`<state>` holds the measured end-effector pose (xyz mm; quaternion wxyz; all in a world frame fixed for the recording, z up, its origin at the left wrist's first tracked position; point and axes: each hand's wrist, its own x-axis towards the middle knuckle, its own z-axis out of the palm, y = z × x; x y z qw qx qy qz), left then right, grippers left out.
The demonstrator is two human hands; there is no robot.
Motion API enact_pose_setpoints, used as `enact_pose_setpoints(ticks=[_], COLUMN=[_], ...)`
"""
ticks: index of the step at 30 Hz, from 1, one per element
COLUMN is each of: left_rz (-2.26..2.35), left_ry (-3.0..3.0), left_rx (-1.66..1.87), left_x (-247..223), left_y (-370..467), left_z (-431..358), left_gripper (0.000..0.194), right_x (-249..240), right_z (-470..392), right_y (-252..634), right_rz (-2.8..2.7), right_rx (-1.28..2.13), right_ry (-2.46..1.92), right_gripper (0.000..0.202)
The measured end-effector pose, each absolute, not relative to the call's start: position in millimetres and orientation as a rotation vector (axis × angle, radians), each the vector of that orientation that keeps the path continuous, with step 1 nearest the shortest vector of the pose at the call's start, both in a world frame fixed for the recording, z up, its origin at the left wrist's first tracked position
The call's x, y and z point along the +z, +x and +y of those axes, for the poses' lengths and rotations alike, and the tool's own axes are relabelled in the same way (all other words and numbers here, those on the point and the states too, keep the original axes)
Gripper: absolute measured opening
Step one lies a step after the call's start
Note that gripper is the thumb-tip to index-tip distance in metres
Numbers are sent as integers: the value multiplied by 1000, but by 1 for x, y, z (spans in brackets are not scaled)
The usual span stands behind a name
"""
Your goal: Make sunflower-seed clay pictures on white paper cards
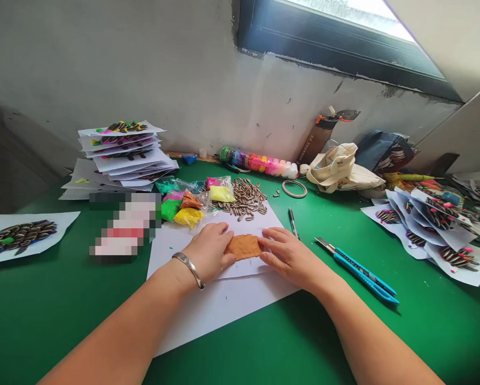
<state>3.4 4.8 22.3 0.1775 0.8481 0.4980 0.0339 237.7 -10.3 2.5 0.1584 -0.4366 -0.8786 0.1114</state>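
Observation:
A flattened slab of orange-brown modelling clay lies on a small white sheet in front of me. Short pencil lines show just below the slab. My left hand rests at its left edge, thumb and fingers apart, with a silver bangle on the wrist. At the right edge, my right hand lies with fingers stretched out and touching the clay. Beneath is a larger white sheet. Just beyond the hands are a pile of striped sunflower seeds and several bags of coloured clay.
A blue utility knife, blade showing, and a pen lie to the right. Stacks of seed pictures stand at the left and right. Behind are a tape roll, clay tubs, a bottle and a cloth bag.

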Motion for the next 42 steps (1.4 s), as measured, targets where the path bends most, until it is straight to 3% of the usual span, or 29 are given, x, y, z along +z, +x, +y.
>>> enact_pose_setpoints(ticks=[16,21,29,34,42], left_rz=[1410,1411,1409,1418,1413], left_ry=[2420,2415,2426,2429,2421], left_rx=[87,75,92,66,100], left_x=[21,22,18,20,17], left_y=[4,4,3,3,2], left_z=[6,6,6,6,5], left_gripper=[28,29,29,23,30], right_x=[0,-1,-3,-2,-5], right_z=[-9,-8,-7,-7,-12], right_y=[246,240,240,238,229], right_rz=[-2440,-2509,-2413,-2453,-2501], right_rx=[490,334,463,396,223], right_ry=[-1336,-1267,-1291,-1286,-1347], right_gripper=[42,31,37,28,43])
